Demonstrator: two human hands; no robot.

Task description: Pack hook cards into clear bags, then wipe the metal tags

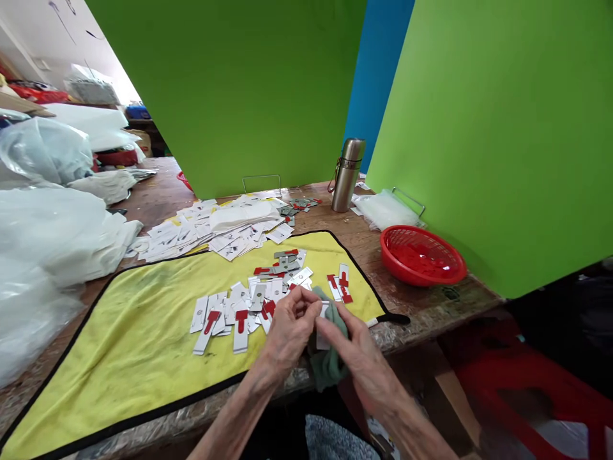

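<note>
My left hand [293, 322] is closed, with thumb and fingertips pinched at the upper left edge of a small pale piece [322, 340]. Around a green cloth [330, 367] my right hand [357, 348] is closed, the cloth lying against the piece. Both hands are close together above the front edge of the yellow cloth [143, 332]. Just left of them, many flat metal pieces [258, 298] lie in a loose pile, some with red parts [241, 319]. Two or three more [343, 276] lie apart, beyond my right hand.
White printed cards [182, 231] are heaped behind the yellow cloth. A steel flask [348, 176] stands at the back. At the right are a red basket [421, 276] and clear plastic bags [387, 209]. Green panels [239, 96] rise behind; plastic sacks [67, 236] are on the left.
</note>
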